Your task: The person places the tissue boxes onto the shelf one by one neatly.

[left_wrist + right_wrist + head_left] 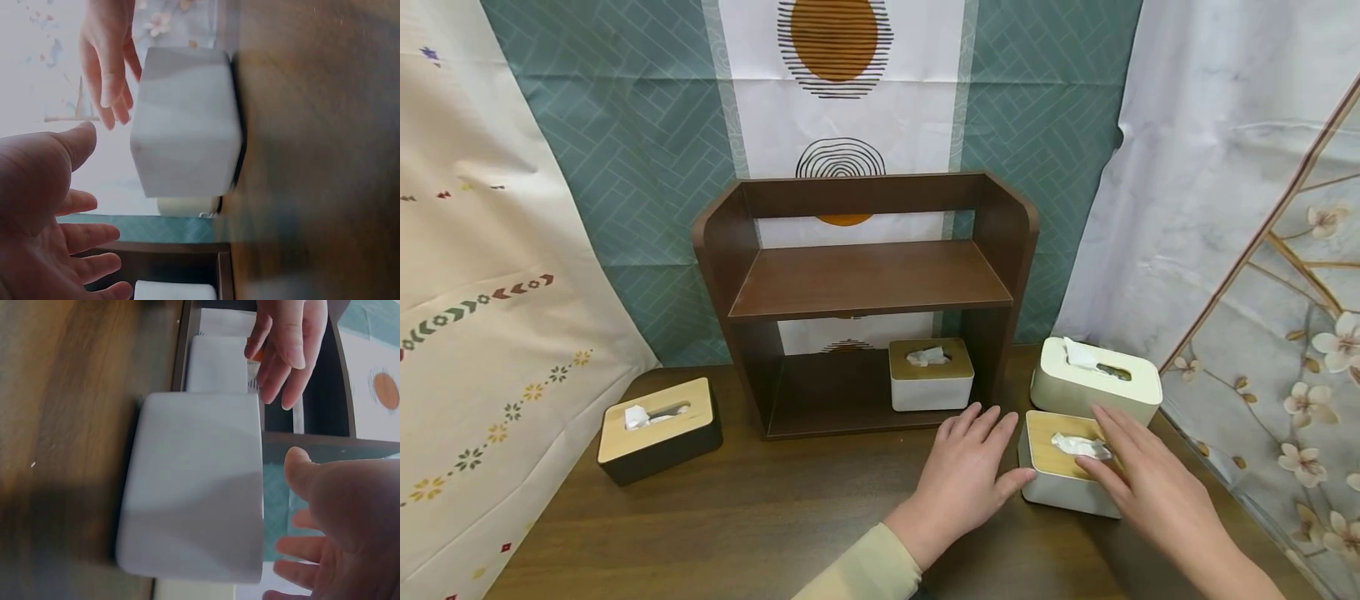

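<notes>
A white tissue box with a wooden lid (1051,450) stands on the table at the right, a tissue poking from its slot. My left hand (961,468) is just left of this box, fingers spread and holding nothing. On the other side my right hand (1157,483) hovers over the box's right end, fingers straight, overlapping it in the head view. Both wrist views show the box's plain white side (187,119) with the hands apart from it. Behind it sits a cream tissue box (1090,385) with a rounded top.
A brown two-tier shelf (872,283) stands at the back; another white tissue box with a wooden lid (931,392) sits on its lower level, right side. At the left of the table (760,533) is a black tissue box with a light wooden lid (658,433). Cloths hang around.
</notes>
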Tool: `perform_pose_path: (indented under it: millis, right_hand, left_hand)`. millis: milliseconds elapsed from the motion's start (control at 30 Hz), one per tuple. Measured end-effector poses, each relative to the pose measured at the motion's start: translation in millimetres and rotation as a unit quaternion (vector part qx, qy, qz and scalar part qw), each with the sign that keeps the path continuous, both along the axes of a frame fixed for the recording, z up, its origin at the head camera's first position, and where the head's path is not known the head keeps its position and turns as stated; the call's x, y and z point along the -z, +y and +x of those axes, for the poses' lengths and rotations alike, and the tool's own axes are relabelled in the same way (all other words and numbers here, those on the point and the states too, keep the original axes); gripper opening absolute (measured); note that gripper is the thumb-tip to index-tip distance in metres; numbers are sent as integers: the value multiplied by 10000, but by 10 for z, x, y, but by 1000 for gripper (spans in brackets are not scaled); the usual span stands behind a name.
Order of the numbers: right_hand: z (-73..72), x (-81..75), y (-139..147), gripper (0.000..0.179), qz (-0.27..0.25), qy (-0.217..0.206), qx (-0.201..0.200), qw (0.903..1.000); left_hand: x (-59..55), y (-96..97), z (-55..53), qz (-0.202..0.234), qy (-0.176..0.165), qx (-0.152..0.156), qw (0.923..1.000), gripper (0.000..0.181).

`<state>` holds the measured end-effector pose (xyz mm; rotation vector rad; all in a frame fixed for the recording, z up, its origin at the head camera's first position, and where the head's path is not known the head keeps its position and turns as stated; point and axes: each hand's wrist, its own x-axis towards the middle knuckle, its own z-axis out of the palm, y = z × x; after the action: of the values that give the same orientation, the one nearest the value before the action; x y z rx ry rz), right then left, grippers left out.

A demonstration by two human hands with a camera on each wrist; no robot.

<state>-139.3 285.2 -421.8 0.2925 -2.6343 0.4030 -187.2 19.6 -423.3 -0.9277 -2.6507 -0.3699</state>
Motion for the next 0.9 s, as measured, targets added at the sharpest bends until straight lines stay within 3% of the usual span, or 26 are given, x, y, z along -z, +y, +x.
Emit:
perform_pose_path:
  millis: [400,633,900]
  right_hand:
    - [56,126,198,71,-65,-351,187,9992]
    - [96,146,248,76,-126,-878,180,9959]
    - [113,180,305,76,-153,-912,166,9956]
  left_hand:
    - [104,148,72,29,-427,37,9991,73]
    - [150,199,81,24,-517,24,9987,74]
    - [199,266,68,-6,-565,46,9984,74]
